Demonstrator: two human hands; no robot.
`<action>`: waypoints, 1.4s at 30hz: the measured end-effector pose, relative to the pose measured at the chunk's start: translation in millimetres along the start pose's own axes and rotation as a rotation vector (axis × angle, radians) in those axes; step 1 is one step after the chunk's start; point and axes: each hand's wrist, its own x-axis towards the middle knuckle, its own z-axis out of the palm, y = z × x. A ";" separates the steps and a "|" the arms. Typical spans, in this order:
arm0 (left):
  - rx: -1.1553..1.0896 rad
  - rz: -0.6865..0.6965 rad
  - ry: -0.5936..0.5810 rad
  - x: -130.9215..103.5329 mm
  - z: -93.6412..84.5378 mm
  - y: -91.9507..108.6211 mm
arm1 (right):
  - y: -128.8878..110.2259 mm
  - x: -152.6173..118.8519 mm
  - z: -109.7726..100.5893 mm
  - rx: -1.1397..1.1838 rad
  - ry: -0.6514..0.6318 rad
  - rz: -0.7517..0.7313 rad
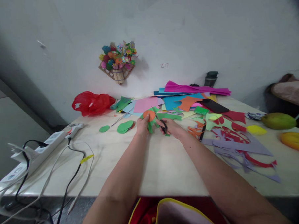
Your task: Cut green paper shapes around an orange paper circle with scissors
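My left hand (142,125) grips a piece of green paper (152,124) with an orange paper circle (149,115) lying against it, above the pale table (157,162). My right hand (170,127) is closed on black-handled scissors (161,122), whose blades meet the green paper beside the orange circle. Several cut green circles (125,126) lie on the table just left of my left hand, with one more green circle (104,129) further left.
Coloured paper sheets (179,98) and purple and red offcuts (234,142) cover the back and right of the table. A red plastic bag (92,103) lies back left. A white power strip (42,150) with cables sits at the left edge. Mangoes (279,121) lie far right.
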 end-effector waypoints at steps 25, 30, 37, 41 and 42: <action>0.029 0.011 0.017 3.8 -2.3 -1.4 | -10.3 -6.5 6.8 -0.051 0.060 0.034; 0.039 0.013 0.031 4.3 -2.1 -1.6 | -13.3 -8.5 9.4 -0.045 0.080 0.040; -0.015 0.025 0.030 3.3 -0.3 -2.1 | -17.7 -12.1 12.0 -0.054 0.097 0.036; -0.015 0.020 0.034 4.6 -1.3 -1.8 | -15.6 -10.0 11.3 -0.066 0.099 0.038; -0.006 0.016 0.036 4.9 -1.6 -1.4 | -14.7 -9.0 11.0 -0.063 0.098 0.037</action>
